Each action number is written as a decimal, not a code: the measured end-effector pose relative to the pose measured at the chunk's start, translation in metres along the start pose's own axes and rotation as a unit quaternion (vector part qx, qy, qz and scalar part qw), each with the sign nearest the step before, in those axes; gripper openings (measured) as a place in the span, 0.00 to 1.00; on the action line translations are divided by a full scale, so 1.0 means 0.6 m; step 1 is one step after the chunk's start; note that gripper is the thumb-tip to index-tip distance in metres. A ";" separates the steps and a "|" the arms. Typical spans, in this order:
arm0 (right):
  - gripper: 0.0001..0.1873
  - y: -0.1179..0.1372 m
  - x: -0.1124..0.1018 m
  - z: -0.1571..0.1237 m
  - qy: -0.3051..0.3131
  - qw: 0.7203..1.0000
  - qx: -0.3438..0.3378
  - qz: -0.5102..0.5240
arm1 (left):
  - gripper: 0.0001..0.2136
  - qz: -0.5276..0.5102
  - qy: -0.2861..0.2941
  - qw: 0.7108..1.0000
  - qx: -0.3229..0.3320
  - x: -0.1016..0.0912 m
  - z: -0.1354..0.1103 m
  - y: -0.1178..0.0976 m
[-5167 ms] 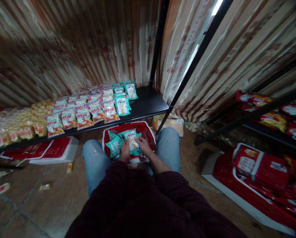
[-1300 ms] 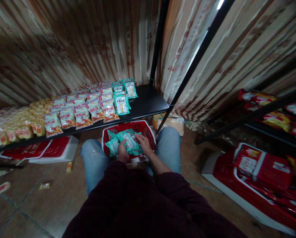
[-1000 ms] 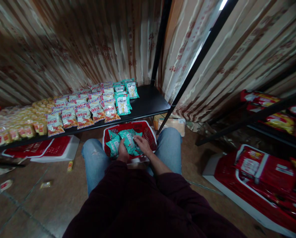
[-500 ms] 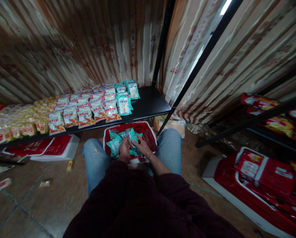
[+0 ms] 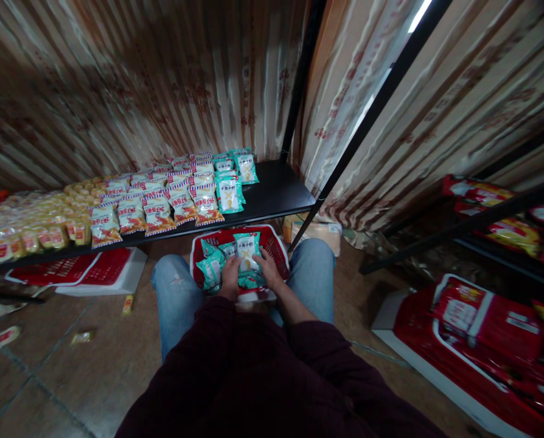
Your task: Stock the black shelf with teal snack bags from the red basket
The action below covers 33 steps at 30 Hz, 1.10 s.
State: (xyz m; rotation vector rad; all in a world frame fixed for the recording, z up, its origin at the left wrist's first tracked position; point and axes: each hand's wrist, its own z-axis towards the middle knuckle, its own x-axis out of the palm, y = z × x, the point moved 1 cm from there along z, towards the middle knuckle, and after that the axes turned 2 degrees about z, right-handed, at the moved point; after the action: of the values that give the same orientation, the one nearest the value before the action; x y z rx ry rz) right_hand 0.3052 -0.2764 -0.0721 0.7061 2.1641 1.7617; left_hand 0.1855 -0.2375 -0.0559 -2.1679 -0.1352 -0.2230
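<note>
A teal-and-white snack bag (image 5: pixel 248 247) stands upright over the red basket (image 5: pixel 275 243), held at its lower sides between the left hand (image 5: pixel 230 275) and right hand (image 5: pixel 268 271). Its slick-looking film could slide if either grip loosened, landing among the loose teal bags (image 5: pixel 210 272). Beyond, a bump could topple the front teal packet (image 5: pixel 229 196) near the black shelf's (image 5: pixel 276 190) edge.

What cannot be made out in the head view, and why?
Head view:
Middle red basket: floor mostly hidden by loose teal bags.
Held teal bag: its back, turned away from the camera.
Left hand and right hand: any fingers behind that bag, hidden by it.
Red packs at lower right: cut off by the right edge.
Striped-edge bags: fine print too small.
</note>
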 end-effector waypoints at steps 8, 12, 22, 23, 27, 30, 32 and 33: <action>0.25 0.009 0.002 -0.005 -0.007 1.000 -0.004 0.023 | 0.18 0.021 0.017 1.000 -0.001 0.001 -0.006 0.006; 0.25 0.014 0.000 -0.007 -0.016 0.995 -0.052 -0.083 | 0.19 0.016 0.011 1.000 0.012 0.003 -0.005 0.005; 0.31 0.036 -0.008 -0.012 -0.112 0.974 -0.083 -0.180 | 0.18 -0.026 0.049 0.997 0.045 0.021 -0.011 -0.001; 0.31 0.038 -0.009 -0.012 -0.109 0.974 -0.086 -0.178 | 0.18 -0.030 0.049 0.997 0.048 0.022 -0.010 -0.001; 0.30 0.045 -0.012 -0.013 -0.090 0.976 -0.106 -0.170 | 0.17 -0.036 0.036 0.997 0.065 0.030 -0.004 -0.004; 0.30 0.051 -0.018 -0.012 -0.085 0.974 -0.122 -0.170 | 0.14 -0.021 0.028 0.996 0.080 0.041 -0.001 -0.013; 0.30 0.056 -0.022 -0.010 -0.081 0.973 -0.137 -0.168 | 0.13 -0.009 0.023 0.996 0.088 0.051 -0.002 -0.023; 0.29 0.058 -0.024 -0.009 -0.077 0.973 -0.143 -0.165 | 0.13 -0.006 0.025 0.995 0.093 0.056 -0.003 -0.027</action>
State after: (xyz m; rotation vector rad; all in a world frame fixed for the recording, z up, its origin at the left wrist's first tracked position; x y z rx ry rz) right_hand 0.3221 -0.2834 -0.0384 0.3719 1.7552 1.7253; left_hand 0.2154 -0.2290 -0.0347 -1.9747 -0.1350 -0.2603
